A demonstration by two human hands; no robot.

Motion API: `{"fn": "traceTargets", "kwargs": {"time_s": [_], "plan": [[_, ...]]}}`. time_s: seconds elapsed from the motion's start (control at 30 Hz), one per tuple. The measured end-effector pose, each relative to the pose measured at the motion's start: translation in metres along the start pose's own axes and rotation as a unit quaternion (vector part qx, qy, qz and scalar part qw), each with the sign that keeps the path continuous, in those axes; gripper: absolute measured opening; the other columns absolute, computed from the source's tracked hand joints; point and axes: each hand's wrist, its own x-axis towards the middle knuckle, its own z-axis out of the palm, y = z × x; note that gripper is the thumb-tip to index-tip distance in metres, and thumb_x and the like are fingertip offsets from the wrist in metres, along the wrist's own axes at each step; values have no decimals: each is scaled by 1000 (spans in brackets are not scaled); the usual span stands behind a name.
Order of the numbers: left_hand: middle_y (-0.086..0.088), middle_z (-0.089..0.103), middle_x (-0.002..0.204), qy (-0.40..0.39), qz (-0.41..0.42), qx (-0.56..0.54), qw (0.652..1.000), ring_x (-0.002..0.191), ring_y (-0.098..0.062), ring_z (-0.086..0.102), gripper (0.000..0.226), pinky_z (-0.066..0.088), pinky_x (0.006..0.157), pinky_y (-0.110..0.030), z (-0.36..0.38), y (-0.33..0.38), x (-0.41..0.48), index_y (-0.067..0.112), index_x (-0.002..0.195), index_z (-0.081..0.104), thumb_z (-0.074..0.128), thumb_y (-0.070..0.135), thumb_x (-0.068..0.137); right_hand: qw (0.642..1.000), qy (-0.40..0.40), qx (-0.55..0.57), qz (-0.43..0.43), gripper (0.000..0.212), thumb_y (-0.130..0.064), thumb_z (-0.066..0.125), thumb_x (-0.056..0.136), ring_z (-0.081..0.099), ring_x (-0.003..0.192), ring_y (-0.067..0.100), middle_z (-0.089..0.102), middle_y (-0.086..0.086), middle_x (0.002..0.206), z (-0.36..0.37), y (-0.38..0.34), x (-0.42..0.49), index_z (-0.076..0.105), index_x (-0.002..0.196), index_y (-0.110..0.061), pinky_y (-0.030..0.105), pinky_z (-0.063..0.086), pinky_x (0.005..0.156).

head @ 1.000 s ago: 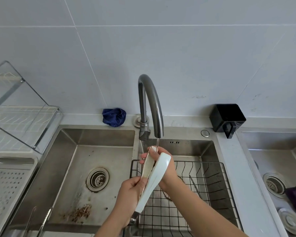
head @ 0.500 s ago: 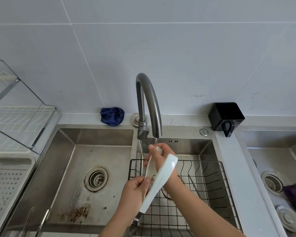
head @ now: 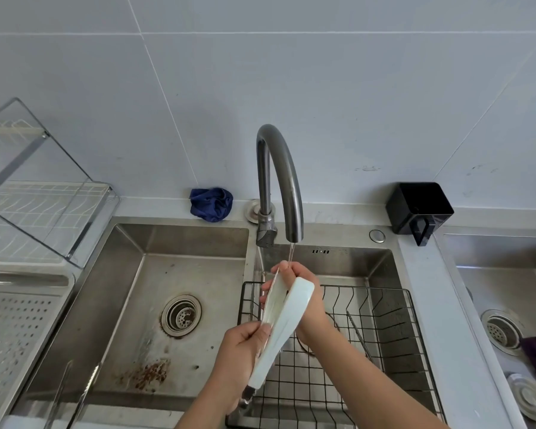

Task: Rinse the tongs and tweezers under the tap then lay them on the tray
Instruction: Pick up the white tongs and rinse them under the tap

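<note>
White tongs [head: 283, 329] with a metal handle end are held over the right basin, their tips up under a thin stream from the grey curved tap [head: 280, 181]. My left hand [head: 245, 354] grips the tongs low on the shaft. My right hand [head: 297, 292] pinches the upper tips, fingers in the water. Thin metal tweezers [head: 358, 335] lie in the black wire basket [head: 384, 345] inside the right basin. The perforated tray [head: 10, 329] sits at the far left, with another metal pair [head: 75, 394] lying at its near right corner.
The left basin [head: 155, 305] has a drain and rust stains. A blue cloth [head: 211, 204] lies behind it. A dish rack [head: 41, 205] stands at the left, a black holder [head: 418, 209] at the right, and a further sink [head: 505, 305] with a purple cloth beyond.
My right hand has slid slightly up along the tongs' tips under the stream. The view has shifted a little; my left hand keeps its grip.
</note>
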Motion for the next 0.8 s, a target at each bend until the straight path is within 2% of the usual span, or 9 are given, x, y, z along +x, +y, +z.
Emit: {"fn": "traceTargets", "kwargs": {"time_s": [0.1,0.17,0.27,0.33,0.4,0.47,0.6,0.7,0.8], "plan": [[-22,58,65,-17,-14,-45,999,37,-21,47,25,37,36,-22,-3,1,1,3,99,73,52,16,104,999,-20,-48,1,16,-17,52,105,69,69,36,74,21,88,-2,0,-1,60,110,-4,52,58,71],[-24,57,65,-41,-19,-62,997,35,-20,43,27,35,35,-20,-4,3,0,2,98,73,49,11,104,997,-1,-76,-10,14,-19,54,102,69,70,36,75,24,88,-2,-2,0,66,100,-12,50,56,69],[-22,57,64,-82,-41,-99,991,33,-19,41,30,33,34,-16,-5,5,0,1,99,75,46,7,101,990,39,-132,-30,24,-16,58,97,61,74,31,70,32,90,-3,-4,5,73,80,-20,45,49,70],[-20,56,64,-118,-55,-111,985,33,-18,41,29,32,34,-16,-5,5,1,0,102,73,48,15,102,982,64,-171,-42,24,-13,60,93,59,68,18,72,12,75,-6,-4,8,74,75,-19,32,47,62],[-18,56,64,-148,-71,-114,980,34,-18,42,31,32,34,-15,-4,6,2,-1,105,71,54,25,101,978,80,-189,-45,28,-10,59,93,55,53,3,65,-9,58,-11,-3,9,73,71,-21,19,43,50],[-16,56,64,-174,-96,-124,972,34,-17,45,35,31,34,-15,-4,5,4,-3,107,69,62,30,97,978,89,-186,-33,23,-8,56,94,63,50,5,70,-5,59,-19,-1,8,74,80,-13,20,47,46],[-15,60,66,-228,-139,-162,950,36,-17,52,41,34,31,-18,-13,1,7,-6,113,68,68,30,94,987,48,-154,20,23,-15,51,99,77,75,30,80,11,87,-34,3,4,73,101,-13,39,62,62],[-18,61,66,-248,-149,-189,939,36,-18,55,45,39,30,-19,-20,-1,7,-12,117,64,69,26,93,990,1,-126,69,30,-19,45,98,76,83,30,80,12,98,-40,6,3,69,114,-11,47,61,74],[-18,61,66,-240,-149,-188,941,37,-18,56,48,39,30,-19,-24,-2,5,-13,117,63,71,26,90,988,-16,-125,95,34,-16,43,94,75,84,28,80,13,99,-38,7,5,67,117,-9,41,59,71]]}}
